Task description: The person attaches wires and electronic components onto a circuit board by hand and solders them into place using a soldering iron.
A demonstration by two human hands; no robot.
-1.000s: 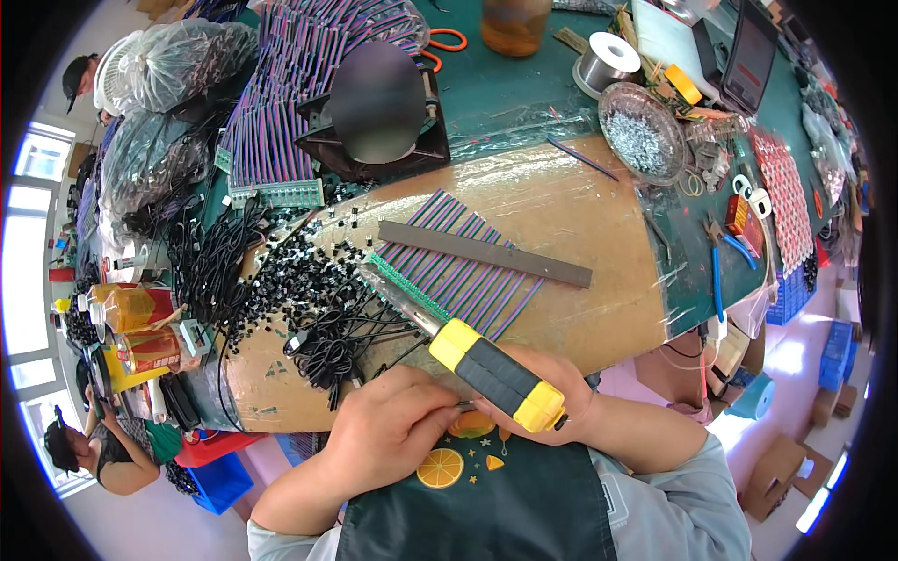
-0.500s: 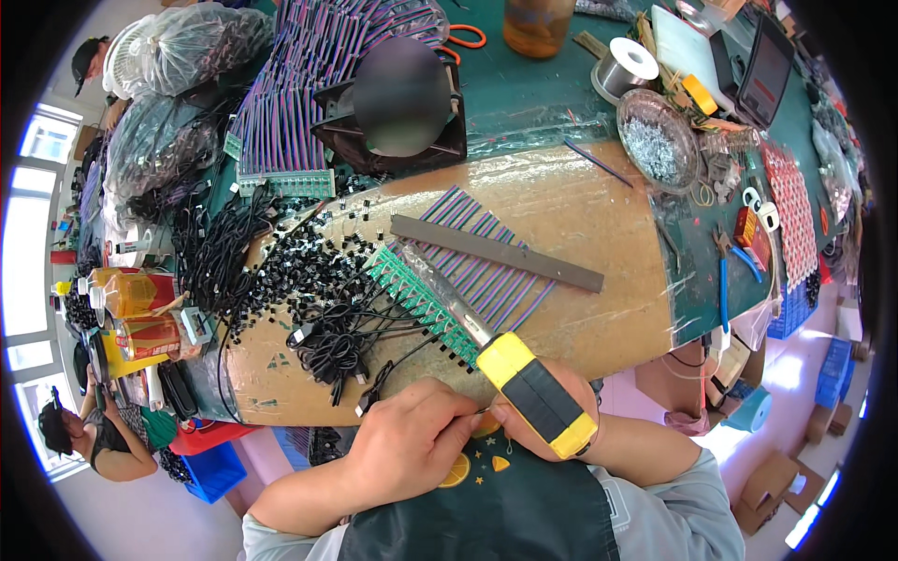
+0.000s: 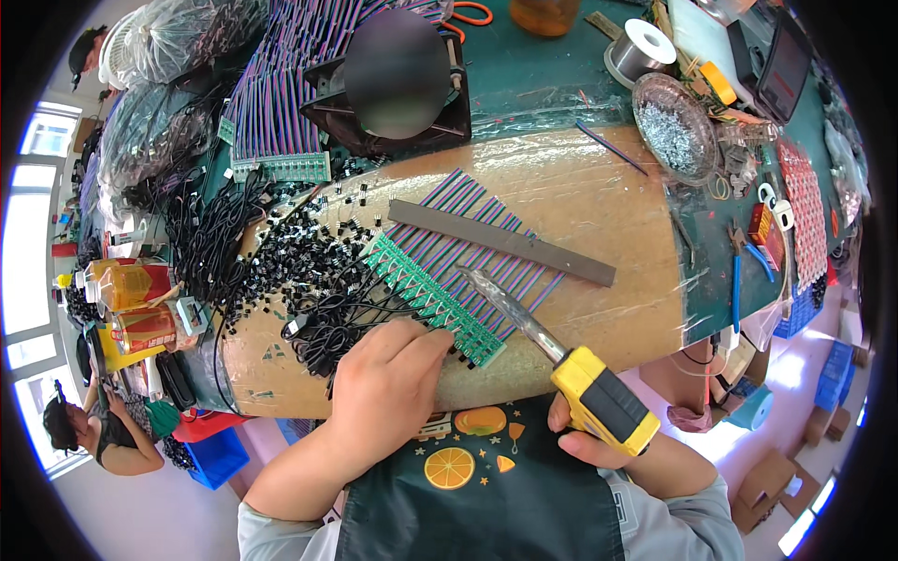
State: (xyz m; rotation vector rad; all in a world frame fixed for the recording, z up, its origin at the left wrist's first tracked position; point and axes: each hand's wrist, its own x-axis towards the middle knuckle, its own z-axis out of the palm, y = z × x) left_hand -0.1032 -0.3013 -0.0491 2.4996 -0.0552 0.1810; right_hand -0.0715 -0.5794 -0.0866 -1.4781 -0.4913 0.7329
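Observation:
My right hand (image 3: pixel 591 450) is wrapped round the yellow-and-black handle of a soldering iron (image 3: pixel 606 400). Its metal shaft points up and left, with the tip over striped wires beside a green circuit board strip (image 3: pixel 432 297). That strip lies slanted on the mat, with small parts along its edge. Striped ribbon wires (image 3: pixel 486 224) fan out from behind it under a grey flat bar (image 3: pixel 505 241). My left hand (image 3: pixel 388 379) is closed in a pinch at the strip's near edge; what its fingertips hold is hidden. Black cables (image 3: pixel 323 341) lie coiled beside it.
Small black connectors (image 3: pixel 290 243) are heaped at the left. A fan (image 3: pixel 449 117) stands at the back beside stacked ribbon-wired boards (image 3: pixel 281 164). At the right are a solder spool (image 3: pixel 645 47), a dish of pale bits (image 3: pixel 673 136) and blue-handled pliers (image 3: pixel 736 290). Another person (image 3: pixel 103 430) sits far left.
My hands have moved apart from in front of my apron. The left has risen to the strip's near edge; the soldering iron has shifted right and down, its tip away from the strip.

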